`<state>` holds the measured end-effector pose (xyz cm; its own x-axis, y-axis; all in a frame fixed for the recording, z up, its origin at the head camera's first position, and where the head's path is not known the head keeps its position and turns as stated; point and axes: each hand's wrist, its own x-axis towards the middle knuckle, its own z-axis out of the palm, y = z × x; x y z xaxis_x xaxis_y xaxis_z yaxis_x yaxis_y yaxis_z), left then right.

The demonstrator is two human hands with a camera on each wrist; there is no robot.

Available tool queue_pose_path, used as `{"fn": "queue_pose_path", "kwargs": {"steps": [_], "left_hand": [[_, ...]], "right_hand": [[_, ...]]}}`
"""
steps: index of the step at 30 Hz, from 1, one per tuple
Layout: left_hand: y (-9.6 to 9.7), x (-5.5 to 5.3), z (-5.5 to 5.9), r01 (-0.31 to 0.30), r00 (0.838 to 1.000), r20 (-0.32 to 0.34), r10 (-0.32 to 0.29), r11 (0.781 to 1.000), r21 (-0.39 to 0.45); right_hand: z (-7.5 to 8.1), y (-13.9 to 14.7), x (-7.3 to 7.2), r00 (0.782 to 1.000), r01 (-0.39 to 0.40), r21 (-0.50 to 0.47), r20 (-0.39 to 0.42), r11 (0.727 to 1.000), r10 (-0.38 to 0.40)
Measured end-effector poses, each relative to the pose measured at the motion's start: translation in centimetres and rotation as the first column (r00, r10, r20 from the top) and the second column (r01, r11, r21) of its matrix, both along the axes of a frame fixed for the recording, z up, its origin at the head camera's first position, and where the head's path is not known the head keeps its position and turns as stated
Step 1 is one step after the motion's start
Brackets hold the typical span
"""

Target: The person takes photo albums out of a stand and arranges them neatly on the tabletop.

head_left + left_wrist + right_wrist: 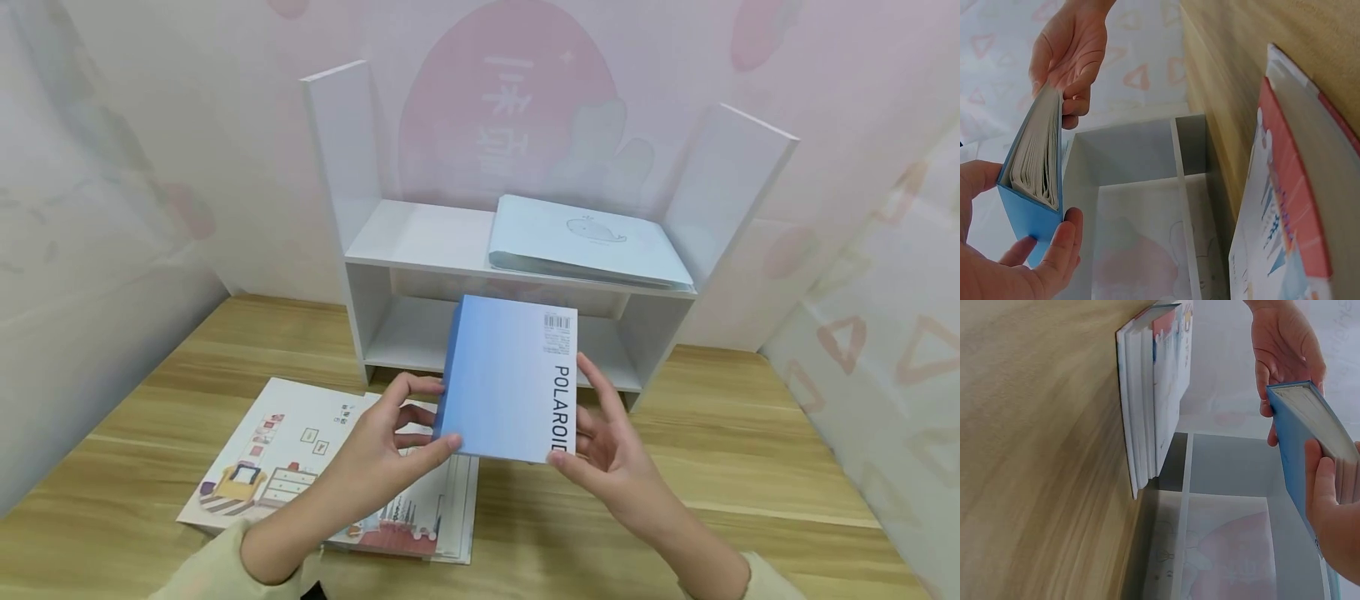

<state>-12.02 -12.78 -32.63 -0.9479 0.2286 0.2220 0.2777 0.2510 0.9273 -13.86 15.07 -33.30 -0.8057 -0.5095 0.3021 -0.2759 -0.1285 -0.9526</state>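
Both hands hold a blue photo album (506, 379) with "POLAROID" printed along its right side, raised in front of a white shelf. My left hand (393, 446) grips its left spine side, thumb on the near corner of the cover and fingers beneath. The right hand (611, 450) pinches the opposite side, thumb at the near right corner. In the left wrist view the thick pages of the album (1038, 150) show between its blue covers. The right wrist view shows the album (1300, 444) tilted, with fingers on both ends.
A two-tier white shelf (420, 237) stands at the back of the wooden table (675, 500). A pale blue binder (585, 237) with a whale drawing lies on its upper tier, at the right. Illustrated hardcover books (277, 450) lie on the table at the left, partly under my left forearm.
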Motion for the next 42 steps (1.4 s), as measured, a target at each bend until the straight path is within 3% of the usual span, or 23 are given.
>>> {"fn": "queue_pose_path", "kwargs": {"steps": [17,28,38,42], "left_hand": [[1.2,0.2,-1.6,0.034,0.998,0.059,-0.035,0.999,0.014],[1.8,0.2,-2.5,0.067,0.996,0.060,-0.066,0.998,-0.016],[2.2,0.2,-3.3,0.086,0.988,0.128,-0.081,0.996,-0.037],[2.2,0.3,-3.4,0.087,0.985,0.152,-0.077,0.994,-0.061]], "right_hand": [[-1.3,1.4,1.2,0.994,0.052,0.114,0.093,0.992,-0.063],[-1.8,2.2,1.6,0.992,0.045,0.118,0.112,0.992,-0.059],[-2.4,2.8,2.0,0.972,0.043,0.199,0.217,0.979,-0.087],[-3.0,3.1,2.0,0.976,0.009,0.184,0.211,0.983,-0.049]]}}
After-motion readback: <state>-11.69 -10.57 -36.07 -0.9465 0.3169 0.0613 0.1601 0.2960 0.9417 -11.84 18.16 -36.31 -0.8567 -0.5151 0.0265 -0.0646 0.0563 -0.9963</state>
